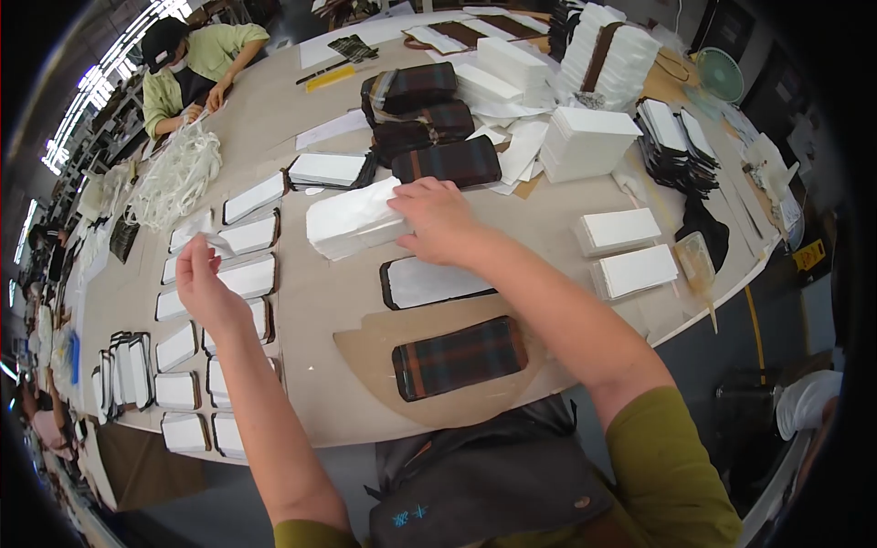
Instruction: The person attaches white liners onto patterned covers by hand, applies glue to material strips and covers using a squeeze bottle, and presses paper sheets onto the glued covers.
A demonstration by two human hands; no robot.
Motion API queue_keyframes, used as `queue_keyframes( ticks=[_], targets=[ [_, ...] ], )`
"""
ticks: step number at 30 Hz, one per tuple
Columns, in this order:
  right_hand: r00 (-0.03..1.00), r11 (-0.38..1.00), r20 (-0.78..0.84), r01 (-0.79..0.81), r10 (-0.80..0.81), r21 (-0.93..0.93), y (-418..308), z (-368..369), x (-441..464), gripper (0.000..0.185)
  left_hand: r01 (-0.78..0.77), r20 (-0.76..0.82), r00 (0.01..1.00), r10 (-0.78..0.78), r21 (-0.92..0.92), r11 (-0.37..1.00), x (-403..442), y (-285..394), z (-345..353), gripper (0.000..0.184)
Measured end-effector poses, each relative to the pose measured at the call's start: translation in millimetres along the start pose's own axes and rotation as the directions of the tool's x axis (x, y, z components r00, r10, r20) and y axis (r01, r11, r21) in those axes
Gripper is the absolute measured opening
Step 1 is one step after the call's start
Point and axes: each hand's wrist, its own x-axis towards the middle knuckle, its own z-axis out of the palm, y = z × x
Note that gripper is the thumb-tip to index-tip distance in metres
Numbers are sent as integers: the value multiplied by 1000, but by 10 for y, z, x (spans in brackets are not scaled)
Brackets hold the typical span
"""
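My left hand [212, 285] is raised over the rows of white-faced panels, fingertips pinched on a thin crumpled white sheet [212, 239]. My right hand [443, 222] grips the right end of a stack of white paper pieces [352, 219], fingers over the top and thumb at the near side. Just below that hand lies a dark-edged panel with a white face [438, 283]. Nearer to me, a dark plaid panel [461, 358] rests on a brown board [375, 342]. Behind the stack is a pile of plaid panels [448, 163].
White-faced panels [176, 390] fill the table's left side. Tall white stacks [592, 142] stand at the back right. Two white blocks [635, 271] and a clear container with a brush-like stick [696, 265] lie right. A co-worker [196, 68] sits at the far left beside tangled white strips [183, 173].
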Motion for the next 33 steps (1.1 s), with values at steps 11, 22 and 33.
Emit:
queue_keyframes(
  ticks=[11, 22, 33],
  targets=[
    [980, 189, 198, -200, 28, 961, -523, -548, -668, 22, -528, 578, 752, 318, 237, 816, -1598, 617, 601, 26],
    [948, 397, 291, -318, 128, 861, -115, -777, -1323, 24, 702, 698, 385, -604, 203, 683, -1713, 538, 150, 38],
    [901, 507, 299, -426, 315, 749, -111, -428, -1738, 37, -56, 622, 707, -338, 525, 850, -2087, 396, -90, 16]
  ],
)
